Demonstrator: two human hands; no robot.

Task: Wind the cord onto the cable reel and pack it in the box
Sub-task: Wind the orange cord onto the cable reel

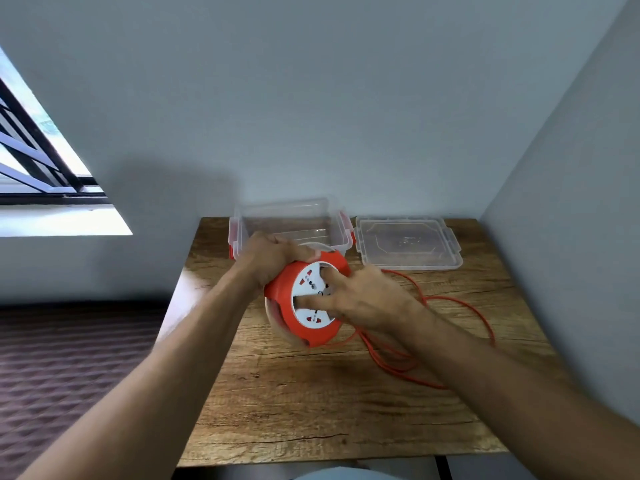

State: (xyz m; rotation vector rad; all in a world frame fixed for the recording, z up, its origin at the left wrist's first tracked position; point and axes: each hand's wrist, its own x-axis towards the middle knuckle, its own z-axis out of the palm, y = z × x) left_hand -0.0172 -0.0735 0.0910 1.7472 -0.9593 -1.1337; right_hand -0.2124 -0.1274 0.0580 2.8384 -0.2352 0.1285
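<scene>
A red cable reel (282, 297) with a white socket face is held tilted above the wooden table (311, 393). My left hand (270, 258) grips its top handle. My right hand (363, 296) rests on the white face, with fingers hooked into its recesses. The orange cord (460, 306) trails from under the reel in loose loops on the table to the right, partly hidden by my right forearm. A clear plastic box (294, 216) with red latches stands open just behind the reel.
The box's clear lid (408, 242) lies flat at the back right of the table. Walls close the table in behind and on the right. A window is at the far left, and dark flooring lies beyond the table's left edge.
</scene>
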